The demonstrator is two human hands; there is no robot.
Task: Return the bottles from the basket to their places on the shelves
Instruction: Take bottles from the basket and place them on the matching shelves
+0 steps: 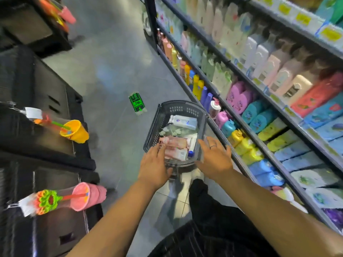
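Grey tiled shop floor (pixel 115 75) runs up the aisle ahead of you, with your dark trousers at the bottom of the view and both bare forearms stretched forward over them. Your left hand (pixel 154 165) lies flat with its fingers straight and spread, the tips reaching over the near rim and onto or just above the salmon-pink plastic bottles (pixel 173 142); the blur hides whether they touch, and nothing is grasped. Your right hand (pixel 216 156), a ring on one finger, is likewise spread and released, hovering at the right near corner of the dark grey perforated plastic basket (pixel 178 105), which stands on the floor straight ahead. The pink bottles lie flat at the near end, their long axes across the basket's width and so crosswise to your forearms. That makes the left hand the nearer one for a pick, I judge, while the right is closer to the shelves. Farther in lies a white squeeze bottle with a pale blue label (pixel 185 121), also crosswise. Just right of the basket, the dark metal shelves (pixel 233 64) hold rows of pastel bottles. Beyond, a green floor sticker (pixel 137 103) marks the aisle.
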